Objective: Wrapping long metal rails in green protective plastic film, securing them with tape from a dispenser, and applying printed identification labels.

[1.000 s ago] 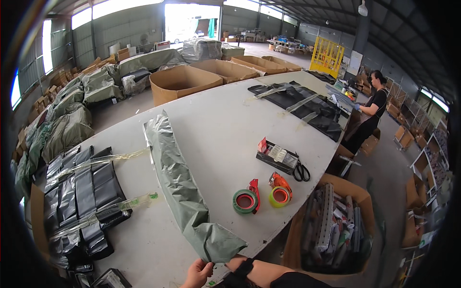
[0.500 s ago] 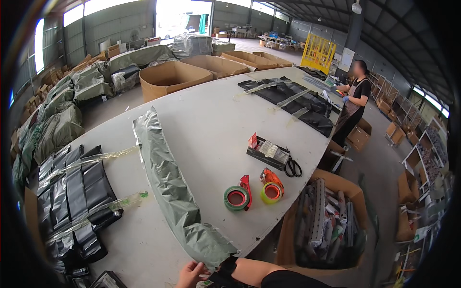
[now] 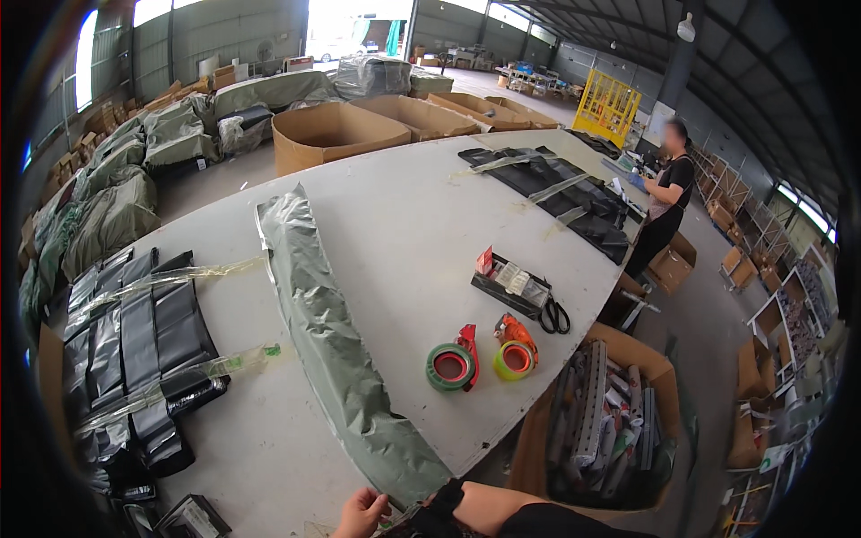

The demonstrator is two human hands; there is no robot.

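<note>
Long grey-green wrapped bundle [image 3: 332, 341]: lies diagonally on the white table [image 3: 404, 233], far end toward the far left, near end hanging over the table's near edge, right by the hands.
Wrap status: bundle looks fully sleeved in grey-green film along its whole length; no open gaps seen. Near end looks bunched, prob. not yet taped shut, judging by the hands there.
Left hand [image 3: 359, 514]: at bottom edge, just below bundle's near end, fingers curled; touching or only just beside the film, can't tell. Grip state: can't tell.
Right hand [image 3: 430, 513]: mostly hidden behind a dark glove or sleeve, close to bundle's near-right corner. Open or closed: can't tell.
Tape: green roll w/ red dispenser [image 3: 452, 363] and yellow roll w/ orange dispenser [image 3: 513, 354] sit side by side, right of bundle, near the table's right edge, apart from both hands.
Scissors [image 3: 553, 316]: farther right, beside a flat black tray of small items [image 3: 509, 282].
Black packs, left [image 3: 134, 350]: stack strapped w/ clear tape, left of bundle, looks finished.
Black packs, far [image 3: 556, 193]: another taped set at far right, near a person standing [image 3: 662, 202].
Carton [image 3: 601, 430]: open box of goods below table's right edge.
Left to do (judgement): close and tape the near end.
</note>
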